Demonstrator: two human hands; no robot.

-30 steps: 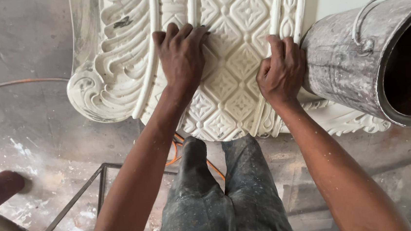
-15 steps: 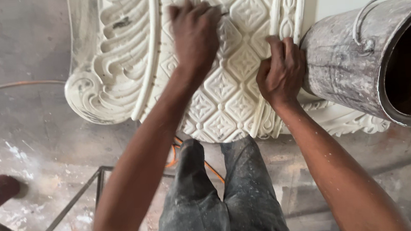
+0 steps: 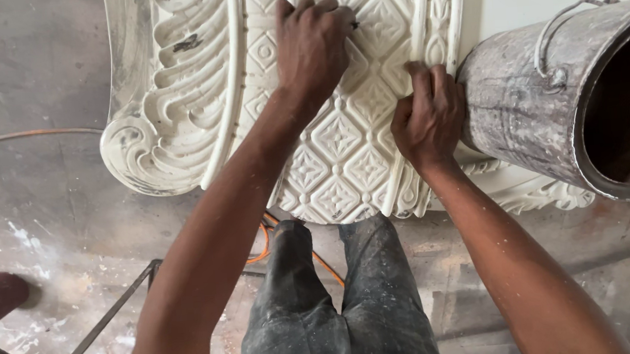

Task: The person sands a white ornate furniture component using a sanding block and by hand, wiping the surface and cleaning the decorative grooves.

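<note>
Left hand presses half-curled on the plaster panel, higher up; right hand grips its ribbed right edge beside the bucket.

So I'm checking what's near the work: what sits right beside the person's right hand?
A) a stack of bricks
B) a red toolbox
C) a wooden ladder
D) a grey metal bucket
D: a grey metal bucket with a wire handle sits just beside the right hand, which presses on the white carved panel.

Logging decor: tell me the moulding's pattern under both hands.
White plaster moulding, raised diamond lattice; head view.
</note>
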